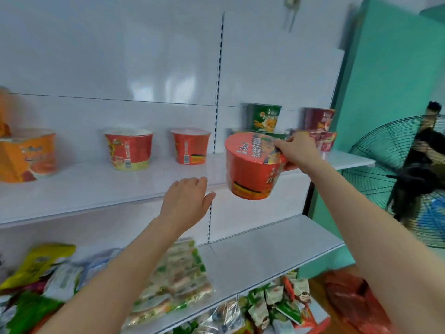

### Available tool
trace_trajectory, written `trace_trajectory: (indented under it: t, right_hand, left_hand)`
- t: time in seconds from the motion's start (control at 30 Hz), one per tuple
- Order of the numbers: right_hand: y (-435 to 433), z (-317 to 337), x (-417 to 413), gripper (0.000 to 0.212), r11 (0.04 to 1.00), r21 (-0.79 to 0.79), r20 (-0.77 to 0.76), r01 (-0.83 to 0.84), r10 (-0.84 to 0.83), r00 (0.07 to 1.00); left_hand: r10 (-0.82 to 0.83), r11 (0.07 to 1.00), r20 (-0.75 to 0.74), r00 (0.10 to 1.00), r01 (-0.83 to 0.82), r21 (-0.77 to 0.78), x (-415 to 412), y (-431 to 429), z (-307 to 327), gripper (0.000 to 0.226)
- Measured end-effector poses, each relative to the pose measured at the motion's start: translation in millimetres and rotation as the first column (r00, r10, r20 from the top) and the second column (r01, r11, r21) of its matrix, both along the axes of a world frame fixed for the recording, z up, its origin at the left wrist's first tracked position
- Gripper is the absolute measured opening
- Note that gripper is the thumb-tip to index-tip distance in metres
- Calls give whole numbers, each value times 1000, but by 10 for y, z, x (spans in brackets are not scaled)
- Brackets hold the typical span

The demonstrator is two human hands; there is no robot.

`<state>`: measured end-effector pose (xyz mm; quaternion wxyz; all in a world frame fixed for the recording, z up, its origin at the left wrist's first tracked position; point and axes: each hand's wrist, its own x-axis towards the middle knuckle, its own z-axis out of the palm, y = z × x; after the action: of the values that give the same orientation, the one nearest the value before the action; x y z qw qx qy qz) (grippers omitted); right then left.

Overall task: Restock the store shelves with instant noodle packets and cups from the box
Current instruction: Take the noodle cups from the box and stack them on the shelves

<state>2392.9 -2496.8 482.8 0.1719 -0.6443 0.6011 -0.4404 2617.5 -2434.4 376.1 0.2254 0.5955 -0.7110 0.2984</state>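
Observation:
My right hand [297,151] grips a red instant noodle cup [252,166] by its lid rim, holding it tilted in the air in front of the upper white shelf [96,186]. My left hand [186,202] hovers open at that shelf's front edge, just left of the cup and holding nothing. Two red cups [128,148] [191,145] stand on the shelf to the left, and an orange cup [27,155] stands at the far left. Behind my right hand are a green cup [265,118] and dark red cups [320,127], stacked. The box is out of view.
The middle shelf [277,247] holds noodle packets [178,278] on its left half. More packets [277,302] lie on the lowest shelf. A standing fan [397,179] and a person are at the right, with a red bag [354,300] on the floor.

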Motion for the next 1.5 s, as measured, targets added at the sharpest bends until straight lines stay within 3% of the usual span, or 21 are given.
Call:
trace_trajectory:
  t: [0.2, 0.43, 0.67, 0.77, 0.83, 0.9, 0.97, 1.03, 1.1, 1.17, 1.5]
  right_hand:
    - [-855, 159, 45, 25, 1000, 31, 50, -7, 6, 999]
    - [-1740, 98, 240, 19, 995, 72, 44, -70, 67, 997]
    - [-2405, -44, 417, 15, 959, 176, -42, -220, 231, 972]
    - [-2479, -17, 397, 28, 916, 250, 2, -315, 325, 946]
    - [-2472, -11, 337, 40, 926, 171, -103, -336, 356, 929]
    - [-2418, -32, 272, 43, 927, -59, -278, -369, 340, 898]
    - [-2288, -76, 217, 44, 832, -159, -310, -531, 469, 827]
    - [-2147, -133, 177, 44, 716, -140, -399, -684, 592, 700]
    - [-2172, -221, 185, 45, 667, -148, -566, -730, 549, 615]
    - [-2245, -276, 227, 45, 661, -201, -640, -723, 470, 608]
    - [-2389, -288, 430, 39, 663, -250, -654, -706, 423, 628]
  left_hand:
    - [-30, 999, 33, 999, 30, -19, -5, -724, 118, 29]
    - [117, 978, -7, 993, -114, 175, -113, -1171, 22, 74]
    - [241, 892, -82, 967, -187, 411, -180, -1332, -16, 65]
    - [228, 899, -94, 969, -173, 401, -154, -1343, -35, 83]
    - [226, 908, -119, 967, -165, 385, -164, -1323, -36, 95]
    - [244, 903, -135, 960, -174, 392, -182, -1301, -24, 99]
    - [251, 897, -146, 957, -173, 408, -195, -1286, -9, 101]
    - [246, 897, -146, 958, -168, 410, -197, -1291, -6, 104]
    - [242, 897, -147, 959, -164, 411, -199, -1294, -9, 103]
    - [245, 893, -159, 957, -158, 422, -212, -1280, 1, 102]
    - [275, 874, -190, 943, -162, 459, -302, -1205, 91, 118]
